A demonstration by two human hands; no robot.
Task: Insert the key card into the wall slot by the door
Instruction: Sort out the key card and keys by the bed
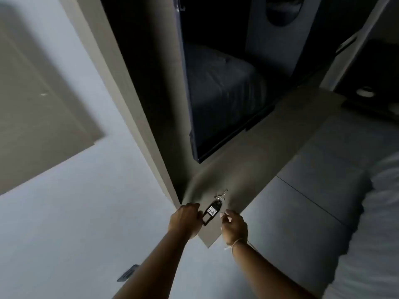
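the pale wall [71, 201] fills the left half of the frame, with a grey panel [38, 104] set in it at upper left. a dark doorway [216, 83] takes the upper middle, and a white bed [371, 223] runs down the right edge. a small dark fitting [127, 273] sits on the wall at lower left; it may be the slot, but it is too small to be sure.

low in the middle, the left hand [185, 220] is curled, its fingers against the lower end of the key card [212, 212], so it seems to pinch it, though the grip itself is hidden. the right hand [234, 227] sits just beside the card, fingers loosely bent, apart from it and holding nothing.

the card is a flat black tag with a white label, and a small ring of keys [221, 196] hangs off its upper end. it looks light, stiff and smooth, so it should slide in cleanly but could slip from a loose pinch. the dangling keys will probably swing and tug that end. best held by the flat faces near the key end, leaving the plain end free to lead into the slot.
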